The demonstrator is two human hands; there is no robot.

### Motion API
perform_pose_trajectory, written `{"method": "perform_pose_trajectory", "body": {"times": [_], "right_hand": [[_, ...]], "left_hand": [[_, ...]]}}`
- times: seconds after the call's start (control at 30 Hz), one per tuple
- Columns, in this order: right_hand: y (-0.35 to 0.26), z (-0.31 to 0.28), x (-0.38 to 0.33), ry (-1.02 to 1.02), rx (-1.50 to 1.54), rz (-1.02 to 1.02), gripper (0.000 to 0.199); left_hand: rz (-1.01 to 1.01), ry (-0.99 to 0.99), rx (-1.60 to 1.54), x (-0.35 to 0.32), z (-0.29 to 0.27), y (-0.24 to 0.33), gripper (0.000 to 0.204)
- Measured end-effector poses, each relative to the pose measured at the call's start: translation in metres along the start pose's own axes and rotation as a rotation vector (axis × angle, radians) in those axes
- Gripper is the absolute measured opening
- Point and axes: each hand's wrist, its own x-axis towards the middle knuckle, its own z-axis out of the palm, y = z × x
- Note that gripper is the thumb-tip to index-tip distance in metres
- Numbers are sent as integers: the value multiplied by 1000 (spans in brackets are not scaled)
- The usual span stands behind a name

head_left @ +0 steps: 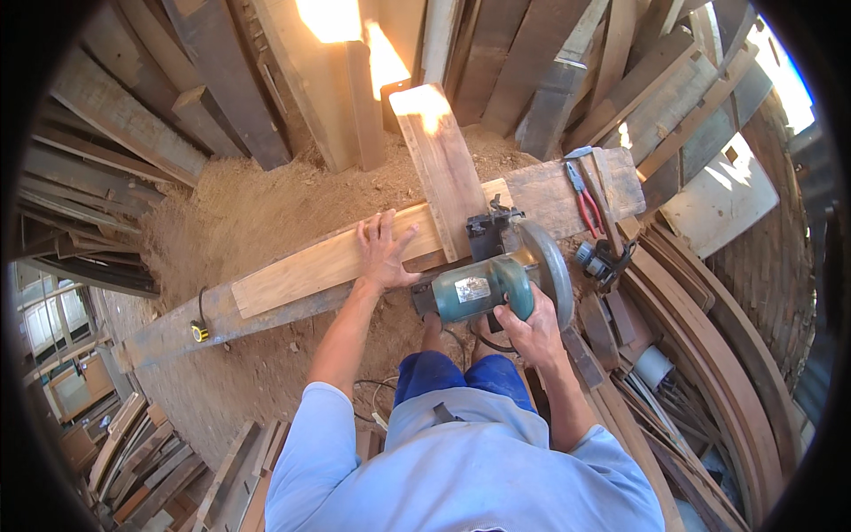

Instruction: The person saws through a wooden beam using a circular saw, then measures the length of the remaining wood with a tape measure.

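My right hand (534, 330) is wrapped round the rear handle of a green circular saw (470, 291). The saw's grey blade guard (547, 270) faces right, and its base lies over the right part of a pale wooden plank (310, 266). On that plank my left hand (385, 252) rests with its fingers spread, left of the saw. Beneath is a long, weathered beam (168, 334). A second, reddish board (439, 160) leans in from the far side, its near end close to the saw's front. The blade itself is hidden.
Red-handled pliers (585, 199) lie on a wide old board (541, 191) at the right, with a dark power tool (603, 262) nearby. A yellow tape measure (199, 332) sits on the beam's left. Sawdust (257, 199) covers the ground; stacked planks (700, 337) surround me.
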Motion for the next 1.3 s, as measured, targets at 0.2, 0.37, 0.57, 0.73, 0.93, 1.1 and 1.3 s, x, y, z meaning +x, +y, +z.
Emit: {"method": "perform_pose_trajectory", "body": {"times": [0.2,0.37,0.57,0.73,0.93,1.1,1.3], "right_hand": [[2,16,20,-38,-40,2,33],[-1,24,29,-83,-35,14,35],[-2,37,40,-92,75,30,35],[0,40,53,-84,40,-47,35],[-12,42,72,-78,37,-86,31],[-15,46,81,-82,92,-75,29],[-22,44,94,-99,76,-48,30]], "left_hand": [[-8,23,-7,0,3,-1,107],[-5,37,-29,0,6,0,104],[-6,58,-3,1,17,-3,101],[28,81,54,2,26,-8,102],[27,92,19,1,18,-3,100],[22,88,-16,0,13,-3,99],[-2,47,-38,3,4,2,100]]}}
